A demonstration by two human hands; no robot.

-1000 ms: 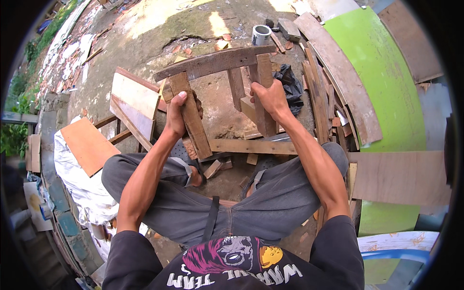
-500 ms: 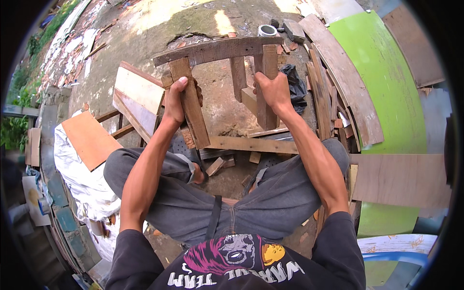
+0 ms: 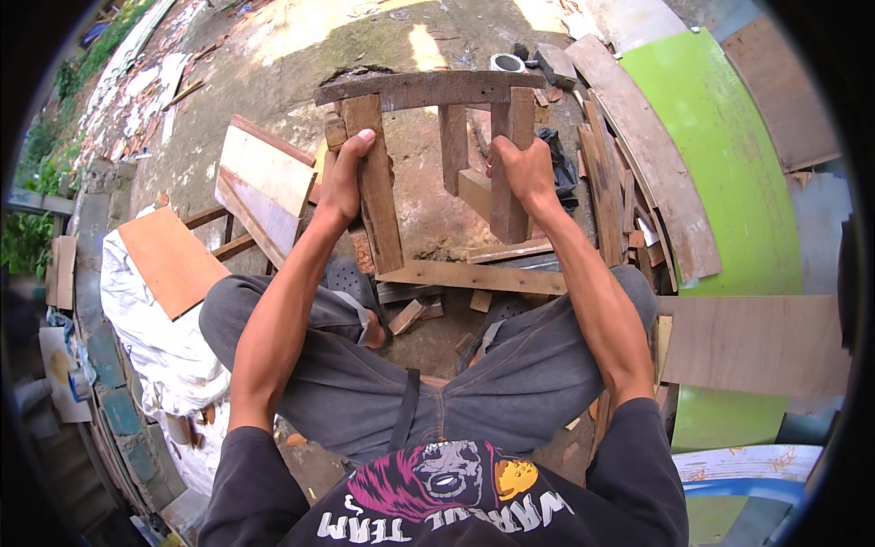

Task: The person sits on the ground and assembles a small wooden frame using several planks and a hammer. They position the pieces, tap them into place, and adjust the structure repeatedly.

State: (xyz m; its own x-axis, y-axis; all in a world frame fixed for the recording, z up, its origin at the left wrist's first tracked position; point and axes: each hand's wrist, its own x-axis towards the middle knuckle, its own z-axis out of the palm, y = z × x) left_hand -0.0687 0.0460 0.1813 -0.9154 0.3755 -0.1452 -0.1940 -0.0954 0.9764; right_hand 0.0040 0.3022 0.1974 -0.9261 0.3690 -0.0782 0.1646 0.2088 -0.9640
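I sit on the ground holding a rough wooden frame (image 3: 428, 89) made of a top bar, several upright slats and a bottom rail (image 3: 474, 275). My left hand (image 3: 344, 178) grips the left upright slat (image 3: 378, 196) near its top. My right hand (image 3: 521, 169) grips the right upright slat (image 3: 507, 214). The frame is held upright in front of my knees, its bottom rail just above my legs. A shorter middle slat (image 3: 453, 146) hangs from the top bar between my hands.
A pale plank panel (image 3: 264, 182) and an orange board (image 3: 169, 255) lie to the left beside white sacking (image 3: 155, 337). Long planks (image 3: 647, 155) and a green sheet (image 3: 729, 164) lie to the right. Wood offcuts (image 3: 410, 314) litter the dirt between my feet.
I have lifted the frame away from me and higher in view; both hands stay on the same slats.
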